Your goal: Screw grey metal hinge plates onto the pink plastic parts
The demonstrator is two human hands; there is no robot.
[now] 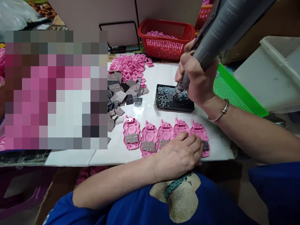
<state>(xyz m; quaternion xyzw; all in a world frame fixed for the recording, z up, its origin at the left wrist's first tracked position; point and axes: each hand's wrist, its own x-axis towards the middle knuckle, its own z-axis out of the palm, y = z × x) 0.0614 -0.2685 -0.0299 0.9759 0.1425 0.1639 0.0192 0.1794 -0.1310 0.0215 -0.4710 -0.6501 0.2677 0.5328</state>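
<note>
My right hand point(199, 78) is wrapped round a grey electric screwdriver point(211, 40), slanting down to the left. Its tip is over the black perforated tray point(161, 104) of small silvery screws point(167, 91). On the table's near edge stand several pink plastic casings in a row, such as the leftmost casing point(131, 132), each visible plate grey or dark. My left hand point(181, 153) is closed over the right-hand casings, its fingers bent and together on a pink casing point(199, 128). It hides part of them, including most of the fourth casing's lower half.
Left of the tray lie a heap of small pink parts point(128, 67) and loose grey plates point(120, 97). Behind stands a red basket point(166, 47) of pink pieces. A green tray point(243, 97) and a whitish bin point(264, 75) are at right. A blurred block covers the left.
</note>
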